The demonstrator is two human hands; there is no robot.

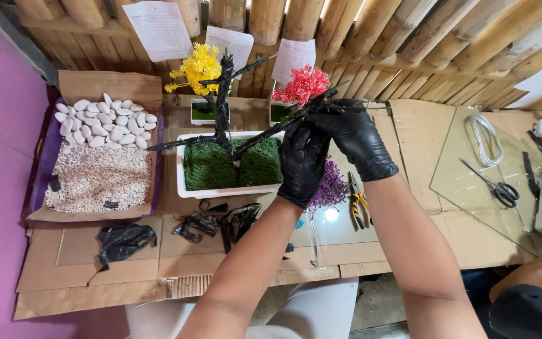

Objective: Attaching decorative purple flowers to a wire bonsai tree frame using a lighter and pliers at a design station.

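Observation:
A small black artificial tree (223, 100) stands in a white rectangular pot (221, 190) filled with green moss. One branch top carries a yellow flower tuft (199, 66). A long black branch (265, 133) slants up to the right toward a red flower tuft (302, 84). My left hand (302, 164), in a black glove, grips this branch lower down. My right hand (354, 135), also gloved in black, pinches the branch near its tip just under the red tuft. A purple flower tuft (332, 186) lies behind my left wrist.
A cardboard box (109, 88) at the left holds white pebbles (105, 120) and fine gravel (98, 177). Black tape scraps (214, 223) and a black bag (123, 240) lie in front. Yellow-handled pliers (359, 207), scissors (500, 187) and white wire (485, 139) rest on glass at the right. Another person's arm (534, 276) is at lower right.

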